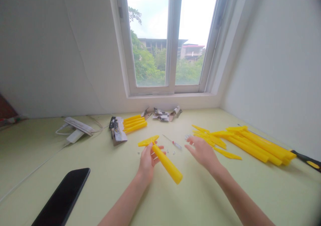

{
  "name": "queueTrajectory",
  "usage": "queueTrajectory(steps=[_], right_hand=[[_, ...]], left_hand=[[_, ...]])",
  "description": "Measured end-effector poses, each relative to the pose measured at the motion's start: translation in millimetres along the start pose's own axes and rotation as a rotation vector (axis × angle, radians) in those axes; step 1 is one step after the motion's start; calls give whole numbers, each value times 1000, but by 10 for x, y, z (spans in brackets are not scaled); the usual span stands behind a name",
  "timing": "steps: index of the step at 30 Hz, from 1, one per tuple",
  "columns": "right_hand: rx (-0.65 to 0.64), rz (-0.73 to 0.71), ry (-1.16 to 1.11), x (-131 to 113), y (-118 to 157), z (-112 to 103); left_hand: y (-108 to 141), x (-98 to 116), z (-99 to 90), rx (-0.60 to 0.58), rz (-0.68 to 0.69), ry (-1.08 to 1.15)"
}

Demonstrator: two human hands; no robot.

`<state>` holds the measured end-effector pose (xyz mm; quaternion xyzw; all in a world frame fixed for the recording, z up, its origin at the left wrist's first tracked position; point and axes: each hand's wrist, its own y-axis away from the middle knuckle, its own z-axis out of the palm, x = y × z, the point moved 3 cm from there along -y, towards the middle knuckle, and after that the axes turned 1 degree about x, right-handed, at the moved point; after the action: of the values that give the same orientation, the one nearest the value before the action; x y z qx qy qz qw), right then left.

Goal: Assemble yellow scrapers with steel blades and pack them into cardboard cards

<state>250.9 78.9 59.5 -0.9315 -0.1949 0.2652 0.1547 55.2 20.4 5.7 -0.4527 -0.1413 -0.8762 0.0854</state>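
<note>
My left hand is shut on a thick yellow plastic bar, which slants down to the right, with a flat yellow plastic piece at its upper end above my fingers. My right hand hovers open, fingers spread and holding nothing, just in front of a loose heap of yellow plastic bars and flat strips. A small screwdriver with a red band lies between my hands, beside several tiny pale parts.
A stack of yellow bars and torn printed packaging lie at the back left, with crumpled foil-like wrappers behind. A black phone, a white power adapter with cable and a black-and-yellow tool handle lie on the pale green surface.
</note>
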Motion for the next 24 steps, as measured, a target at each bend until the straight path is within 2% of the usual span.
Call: queueTrajectory(steps=[2,5,10,14,17,21,24], right_hand=[[-22,70,179,278,-64,-27],[-92,117,228,527,-79,-1],[-84,87,348,576,-79,73],[-16,96,390,567,-164,33],[5,143,195,484,-260,-30],[-75,186,-340,197,-380,-3],[-184,249,-775,-12,-421,138]], left_hand=[[-20,41,-21,17,-1,23],[-16,53,-24,23,3,37],[21,-4,-3,-13,-13,40],[34,-17,10,-25,-15,33],[39,-12,23,-28,-12,15],[53,-18,54,-75,-20,-8],[67,-35,65,-101,-38,-25]])
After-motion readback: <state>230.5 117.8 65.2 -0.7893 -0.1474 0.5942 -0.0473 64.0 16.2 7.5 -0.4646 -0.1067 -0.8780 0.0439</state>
